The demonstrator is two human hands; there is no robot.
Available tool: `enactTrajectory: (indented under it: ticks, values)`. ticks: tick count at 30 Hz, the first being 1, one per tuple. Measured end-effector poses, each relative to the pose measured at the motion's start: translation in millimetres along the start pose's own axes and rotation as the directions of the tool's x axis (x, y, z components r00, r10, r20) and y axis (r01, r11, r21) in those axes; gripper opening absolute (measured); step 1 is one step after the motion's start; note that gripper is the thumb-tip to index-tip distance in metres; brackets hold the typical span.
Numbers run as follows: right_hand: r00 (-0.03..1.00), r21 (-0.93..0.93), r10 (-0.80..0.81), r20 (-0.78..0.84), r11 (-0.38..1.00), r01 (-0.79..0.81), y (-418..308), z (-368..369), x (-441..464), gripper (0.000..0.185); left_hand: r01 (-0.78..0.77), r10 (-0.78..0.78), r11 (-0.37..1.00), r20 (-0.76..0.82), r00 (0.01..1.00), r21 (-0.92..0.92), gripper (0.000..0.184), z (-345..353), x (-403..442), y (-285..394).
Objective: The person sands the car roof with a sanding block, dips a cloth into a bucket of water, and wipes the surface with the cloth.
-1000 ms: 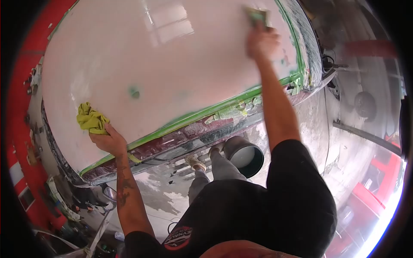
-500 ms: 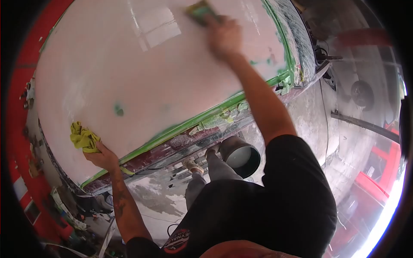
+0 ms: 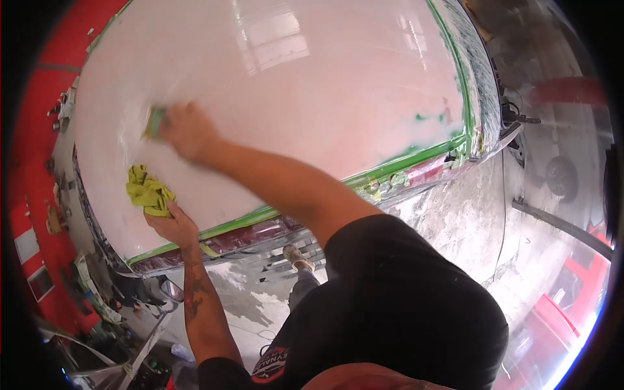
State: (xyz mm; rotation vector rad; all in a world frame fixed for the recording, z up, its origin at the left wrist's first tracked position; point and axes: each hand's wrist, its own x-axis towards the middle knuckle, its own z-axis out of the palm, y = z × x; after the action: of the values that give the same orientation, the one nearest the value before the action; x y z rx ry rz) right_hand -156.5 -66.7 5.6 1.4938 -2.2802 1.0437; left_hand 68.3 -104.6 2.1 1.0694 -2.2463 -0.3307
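A broad, pale pink car roof (image 3: 338,97), glossy and wet-looking, curves out in front of me. Near its left side my right hand (image 3: 190,133), blurred by motion, presses a green-and-yellow sanding block (image 3: 155,122) on the surface. Closer to me, my left hand (image 3: 173,226) grips a crumpled yellow-green cloth (image 3: 148,190) at the roof's near left edge. The cloth rests on the roof, just below the sanding block. Green masking tape (image 3: 416,158) lines the near and right edges.
Dark green patches (image 3: 420,117) show near the right corner. Below the roof edge lies the concrete floor (image 3: 448,214), with my shoe (image 3: 298,257) on it. A red wall (image 3: 49,39) stands at left, with clutter at lower left. A metal bar (image 3: 559,224) crosses at right.
My right hand has swept the sanding block from the far top of the roof to the left side. My left hand keeps the cloth near the same edge. The bucket is now hidden.
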Motion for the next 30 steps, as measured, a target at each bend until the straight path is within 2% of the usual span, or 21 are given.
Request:
enactTrajectory:
  ticks: [1,3,5,7,8,10,11,12,13,15,16,19,20,21,23,24,25,26,27,28,30]
  values:
    - [0.993,-0.100,-0.112,-0.042,0.989,0.108,-17,12,-6,0.020,-0.005,0.005,1.000,0.001,1.000,-0.005,0.061,1,0,1]
    - [0.991,-0.005,-0.137,0.005,0.991,0.137,13,-14,-5,0.025,0.027,-0.027,0.998,0.001,1.000,-0.061,0.061,0,-1,4]
    - [0.999,-0.201,-0.036,-0.012,0.979,0.033,81,-55,-4,0.028,0.035,-0.035,0.997,0.004,0.999,-0.074,0.061,2,-2,0]
    - [0.982,-0.333,0.191,0.009,0.926,-0.177,167,-114,-9,0.031,0.041,-0.041,0.996,0.003,0.999,-0.082,0.061,2,-3,-2]
    - [0.903,-0.457,0.428,0.018,0.807,-0.374,224,-134,-14,0.033,0.035,-0.034,0.995,0.007,0.999,-0.094,0.061,1,-4,-2]
    - [0.744,-0.512,0.668,-0.011,0.635,-0.578,330,-207,-53,0.037,0.029,-0.028,0.994,0.008,1.000,-0.107,0.061,6,-2,-3]
    - [0.743,-0.647,0.631,-0.223,0.474,-0.597,346,-252,-85,0.042,0.050,-0.051,0.977,0.001,0.999,-0.208,0.060,10,-3,-2]
    - [0.680,-0.689,0.667,-0.305,0.339,-0.641,371,-281,-105,0.039,0.071,-0.076,0.950,-0.004,0.997,-0.303,0.059,11,-3,-2]
    - [0.439,-0.528,0.793,-0.422,0.178,-0.830,380,-306,-106,0.040,0.088,-0.105,0.955,-0.044,0.994,-0.283,0.059,6,-2,-6]
    - [0.442,-0.544,0.786,-0.433,0.163,-0.823,369,-276,-75,0.041,-0.011,0.011,1.000,-0.004,1.000,-0.014,0.059,4,-1,-2]
    - [0.429,-0.553,0.772,-0.469,0.122,-0.824,359,-260,-55,0.041,-0.064,0.064,0.998,0.005,0.998,-0.028,0.059,3,1,-3]
    - [0.765,-0.549,0.585,-0.269,0.559,-0.621,264,-165,27,0.033,-0.090,0.089,0.995,0.019,0.996,0.037,0.060,0,1,-1]
    - [0.754,-0.495,0.640,-0.146,0.612,-0.616,196,-140,68,0.040,-0.088,0.088,0.995,0.015,0.996,0.044,0.060,1,1,-1]
    - [0.843,-0.344,0.490,-0.223,0.769,-0.538,174,-88,82,0.037,-0.058,0.058,0.998,0.010,0.998,0.028,0.060,1,0,-3]
    - [0.927,-0.272,0.289,-0.237,0.897,-0.349,117,10,101,0.027,-0.032,0.032,0.999,-0.001,0.999,0.021,0.061,1,-1,-2]
    - [0.955,-0.232,0.273,-0.118,0.927,-0.294,68,34,106,0.026,-0.017,0.017,1.000,0.007,1.000,0.013,0.062,0,0,0]
    - [0.985,-0.031,0.171,0.002,0.985,-0.171,28,51,102,0.026,-0.001,0.001,1.000,0.014,1.000,0.003,0.062,0,0,0]
    - [0.995,-0.063,-0.025,0.102,0.998,0.031,-3,62,93,0.026,-0.004,0.003,1.000,0.009,1.000,0.005,0.062,1,0,-2]
    - [0.993,-0.067,-0.102,0.050,0.992,0.106,-19,58,87,0.019,0.012,-0.012,1.000,0.014,1.000,-0.023,0.063,1,-1,-6]
    - [0.987,-0.057,-0.090,0.132,0.994,0.098,-14,52,88,0.022,0.024,-0.022,0.998,0.025,0.999,-0.054,0.063,2,-1,-9]
    - [0.989,-0.092,-0.086,0.122,0.991,0.098,27,33,96,0.023,0.031,-0.030,0.997,0.025,0.999,-0.068,0.063,2,-3,-10]
